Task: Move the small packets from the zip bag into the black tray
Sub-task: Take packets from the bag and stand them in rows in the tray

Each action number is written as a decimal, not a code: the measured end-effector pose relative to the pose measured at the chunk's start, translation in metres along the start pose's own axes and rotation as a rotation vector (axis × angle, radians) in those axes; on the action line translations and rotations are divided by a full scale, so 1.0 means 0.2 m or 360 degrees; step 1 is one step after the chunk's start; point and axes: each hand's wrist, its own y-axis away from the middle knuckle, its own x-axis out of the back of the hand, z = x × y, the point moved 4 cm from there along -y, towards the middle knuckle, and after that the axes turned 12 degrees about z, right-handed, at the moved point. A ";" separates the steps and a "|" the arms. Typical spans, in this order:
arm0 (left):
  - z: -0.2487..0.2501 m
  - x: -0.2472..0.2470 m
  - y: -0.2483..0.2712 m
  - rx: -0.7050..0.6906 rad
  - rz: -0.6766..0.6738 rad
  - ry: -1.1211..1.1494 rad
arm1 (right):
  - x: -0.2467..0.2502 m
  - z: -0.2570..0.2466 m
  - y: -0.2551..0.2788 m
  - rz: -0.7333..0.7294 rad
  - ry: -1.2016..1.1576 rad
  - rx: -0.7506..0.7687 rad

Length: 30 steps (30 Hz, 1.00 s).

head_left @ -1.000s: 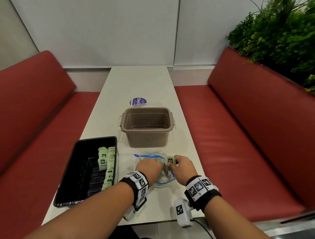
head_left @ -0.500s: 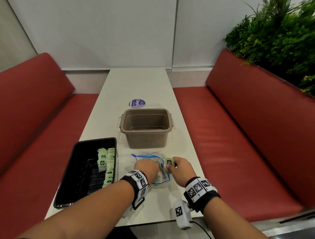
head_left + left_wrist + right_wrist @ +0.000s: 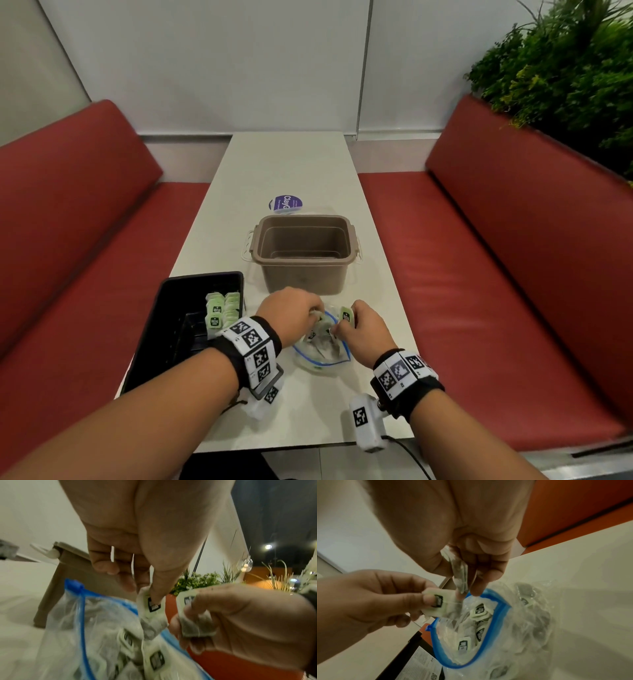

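The clear zip bag [image 3: 322, 354] with a blue zip rim [image 3: 494, 616] lies open on the table, with several small pale green packets [image 3: 480, 612] inside. My left hand [image 3: 313, 313] pinches one packet [image 3: 152, 606] just above the bag's mouth. My right hand [image 3: 342, 325] grips another packet [image 3: 346, 314], and in the right wrist view it shows as a thin bundle [image 3: 460, 574] between thumb and fingers. The black tray [image 3: 164, 342] sits left of the bag, with several packets [image 3: 219, 310] stacked along its right side.
A brown plastic tub [image 3: 305, 250] stands just behind the bag, with a purple round lid [image 3: 285, 204] beyond it. Red benches [image 3: 479, 260] flank the narrow white table [image 3: 287, 164]. A plant [image 3: 565, 68] rises at the back right.
Both hands stay at the bag's mouth. My left hand has come up slightly with a packet pinched in its fingertips. My right hand still holds its packet.
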 end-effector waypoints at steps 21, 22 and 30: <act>-0.44 0.35 0.13 0.0520 0.0163 0.0458 | -0.28 -0.53 -0.10 -0.0336 -0.0792 0.0435; -0.46 0.35 0.14 0.0559 0.0156 0.0456 | -0.31 -0.55 -0.10 -0.0361 -0.0795 0.0437; -0.79 0.33 0.17 0.1055 0.0033 0.0245 | -0.56 -0.57 -0.16 -0.0444 -0.0456 0.0313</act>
